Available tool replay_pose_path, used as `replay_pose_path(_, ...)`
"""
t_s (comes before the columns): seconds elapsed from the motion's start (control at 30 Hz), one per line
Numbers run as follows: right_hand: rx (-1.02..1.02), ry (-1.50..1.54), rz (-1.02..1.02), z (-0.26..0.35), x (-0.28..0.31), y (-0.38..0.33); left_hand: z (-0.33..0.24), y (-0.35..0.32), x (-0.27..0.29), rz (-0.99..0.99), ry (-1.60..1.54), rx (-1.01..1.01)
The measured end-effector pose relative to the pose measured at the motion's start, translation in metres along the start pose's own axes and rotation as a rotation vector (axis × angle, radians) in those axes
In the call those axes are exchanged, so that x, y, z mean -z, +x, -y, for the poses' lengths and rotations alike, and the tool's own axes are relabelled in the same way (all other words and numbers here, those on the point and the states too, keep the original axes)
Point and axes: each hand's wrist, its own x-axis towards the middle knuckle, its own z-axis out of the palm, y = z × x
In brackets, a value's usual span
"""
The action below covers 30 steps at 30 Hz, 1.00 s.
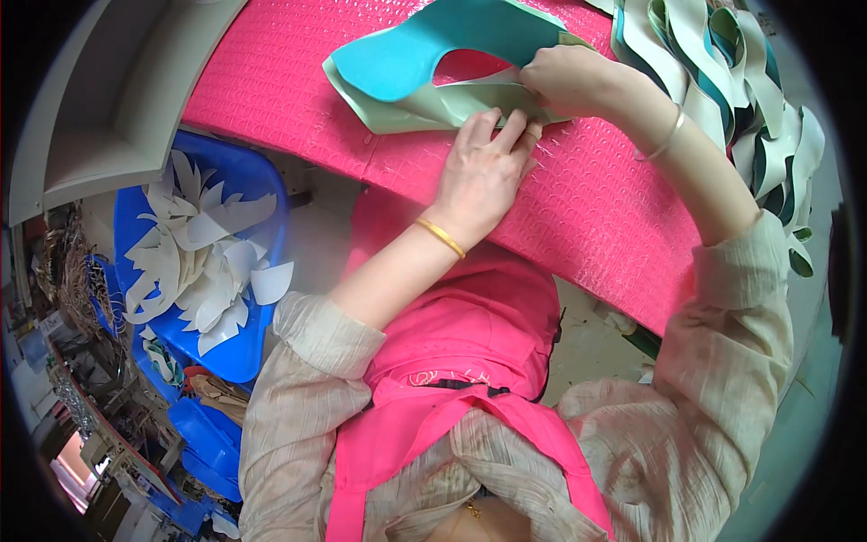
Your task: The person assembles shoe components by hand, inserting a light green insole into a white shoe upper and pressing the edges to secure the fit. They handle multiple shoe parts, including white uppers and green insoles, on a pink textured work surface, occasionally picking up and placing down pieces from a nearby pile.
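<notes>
A curved, U-shaped shoe upper (397, 68), teal on one face and pale green on the other, lies on the pink textured table cover (271, 90). My left hand (486, 170), with a yellow bangle at the wrist, has its bent fingers over the near pale green edge; its thumb is hidden. Across the right end of the upper, my right hand (567, 81) is closed with its fingers curled under, gripping the material there. What lies inside that fist is hidden. A small olive-coloured edge shows just beyond its knuckles.
More pale and teal shoe uppers (695, 63) hang in a stack at the table's far right. Left of the table, a blue tub (275, 185) holds white offcuts (203, 253). A grey shelf-like casing (104, 149) stands at the upper left. Other blue bins (203, 443) sit lower left.
</notes>
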Motion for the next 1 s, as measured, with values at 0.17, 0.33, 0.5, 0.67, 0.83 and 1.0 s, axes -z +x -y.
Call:
replay_pose_path(0.17,0.048,-0.060,0.087,-0.002,0.010,-0.009,-0.017,0.009,-0.009,0.077,0.256,-0.052)
replay_pose_path(0.33,0.041,-0.153,-0.118,0.000,-0.011,-0.008,-0.015,0.010,-0.019,-0.002,0.064,0.061)
replay_pose_path(0.5,0.065,-0.190,-0.121,-0.006,-0.019,-0.018,-0.021,0.013,-0.033,-0.068,0.080,0.065)
replay_pose_path(0.67,-0.265,0.373,-0.129,-0.004,-0.005,-0.021,-0.026,0.028,-0.041,-0.068,0.180,0.104)
replay_pose_path(0.83,-0.154,0.462,-0.392,-0.039,-0.023,-0.067,-0.015,0.058,-0.026,-0.044,0.356,-0.388)
replay_pose_path(1.0,-0.176,0.109,-0.237,-0.021,-0.038,-0.060,0.009,0.064,0.003,0.120,0.281,-0.571)
